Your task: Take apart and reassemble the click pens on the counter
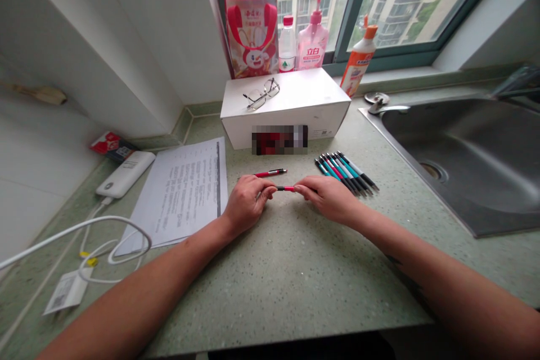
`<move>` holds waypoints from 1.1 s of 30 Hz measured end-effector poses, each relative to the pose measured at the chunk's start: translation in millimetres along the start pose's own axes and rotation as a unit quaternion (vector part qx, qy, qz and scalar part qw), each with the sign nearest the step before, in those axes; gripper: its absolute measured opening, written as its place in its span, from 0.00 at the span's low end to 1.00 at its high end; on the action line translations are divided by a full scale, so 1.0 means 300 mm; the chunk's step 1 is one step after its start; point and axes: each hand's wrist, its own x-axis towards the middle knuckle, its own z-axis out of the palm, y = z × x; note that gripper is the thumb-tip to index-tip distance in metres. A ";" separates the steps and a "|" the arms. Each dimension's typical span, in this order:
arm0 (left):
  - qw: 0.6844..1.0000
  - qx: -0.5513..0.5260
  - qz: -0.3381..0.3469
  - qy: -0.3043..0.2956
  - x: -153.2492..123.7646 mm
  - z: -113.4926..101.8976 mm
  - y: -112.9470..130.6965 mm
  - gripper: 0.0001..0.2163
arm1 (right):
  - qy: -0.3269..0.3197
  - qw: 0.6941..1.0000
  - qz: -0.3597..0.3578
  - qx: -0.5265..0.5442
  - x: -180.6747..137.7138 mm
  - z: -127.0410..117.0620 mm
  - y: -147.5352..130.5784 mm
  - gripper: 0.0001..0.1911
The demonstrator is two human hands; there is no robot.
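Note:
My left hand and my right hand meet over the middle of the counter, both pinched on the two ends of one red pen. Only the pen's short middle shows between the fingers. Another red pen lies loose on the counter just beyond my left hand. A row of several pens, blue, red and black, lies side by side right behind my right hand.
A white box with glasses on top stands behind. Printed paper, a power bank and white cable lie left. A steel sink is right. Bottles and a red bag line the window sill.

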 end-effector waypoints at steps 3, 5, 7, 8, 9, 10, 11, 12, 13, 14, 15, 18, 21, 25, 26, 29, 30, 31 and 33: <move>1.000 -0.001 0.001 0.003 0.000 0.002 -0.001 0.14 | 0.036 0.999 -0.034 0.000 -0.001 0.000 0.002 0.08; 1.000 -0.001 -0.001 0.004 -0.001 0.002 -0.002 0.14 | 0.038 0.999 -0.033 0.009 -0.001 0.001 0.000 0.08; 1.000 0.002 -0.005 -0.001 0.000 0.001 -0.002 0.15 | 0.020 0.999 -0.019 0.018 -0.001 0.003 -0.006 0.10; 1.000 0.003 -0.006 -0.004 0.000 0.000 -0.002 0.15 | 0.007 1.000 -0.014 0.017 0.000 0.003 -0.009 0.11; 1.000 0.004 -0.006 -0.006 0.000 0.000 -0.001 0.15 | -0.003 1.000 -0.013 0.012 0.000 0.004 -0.011 0.12; 1.000 0.004 -0.005 -0.008 0.001 0.000 -0.001 0.16 | -0.005 1.000 -0.017 0.005 0.000 0.004 -0.012 0.14; 1.000 0.004 -0.004 -0.008 0.001 0.000 -0.001 0.16 | 0.001 1.000 -0.024 -0.002 0.000 0.003 -0.012 0.15; 1.000 0.004 -0.003 -0.006 0.001 0.000 -0.001 0.16 | 0.013 0.999 -0.032 -0.007 0.000 0.001 -0.011 0.14; 1.000 0.005 -0.004 -0.005 0.001 0.001 -0.002 0.16 | 0.030 0.999 -0.038 -0.009 0.000 -0.001 -0.008 0.11; 1.000 0.005 -0.006 -0.003 0.001 0.002 -0.003 0.17 | 0.047 0.998 -0.042 -0.008 -0.001 -0.003 -0.005 0.08; 1.000 0.005 -0.010 0.000 0.001 0.003 -0.005 0.17 | 0.058 0.997 -0.043 -0.007 -0.001 -0.005 -0.001 0.05; 1.000 0.008 -0.022 0.007 0.001 0.005 -0.008 0.16 | 0.070 0.997 -0.033 -0.021 -0.003 -0.012 0.009 0.02; 0.999 0.022 -0.035 0.026 0.002 0.004 -0.009 0.13 | 0.081 0.995 -0.023 -0.055 -0.003 -0.017 0.018 0.04; 0.993 0.001 -0.082 0.082 0.001 -0.004 -0.012 0.09 | 0.119 0.991 0.013 -0.064 0.000 -0.030 0.031 0.08; 0.990 -0.007 -0.100 0.096 0.001 -0.006 -0.014 0.08 | 0.132 0.989 0.023 -0.058 0.001 -0.034 0.033 0.09; 0.984 -0.019 -0.134 0.113 -0.001 -0.009 -0.019 0.06 | 0.178 0.982 0.029 -0.048 0.003 -0.048 0.034 0.09; 0.986 -0.015 -0.130 0.107 -0.001 -0.008 -0.020 0.06 | 0.189 0.980 0.017 -0.055 0.002 -0.051 0.031 0.09; 0.988 -0.005 -0.119 0.096 -0.001 -0.006 -0.020 0.06 | 0.194 0.979 -0.002 -0.067 0.001 -0.054 0.028 0.09; 0.994 0.024 -0.083 0.061 -0.001 0.000 -0.019 0.05 | 0.190 0.975 -0.054 -0.102 -0.001 -0.056 0.019 0.10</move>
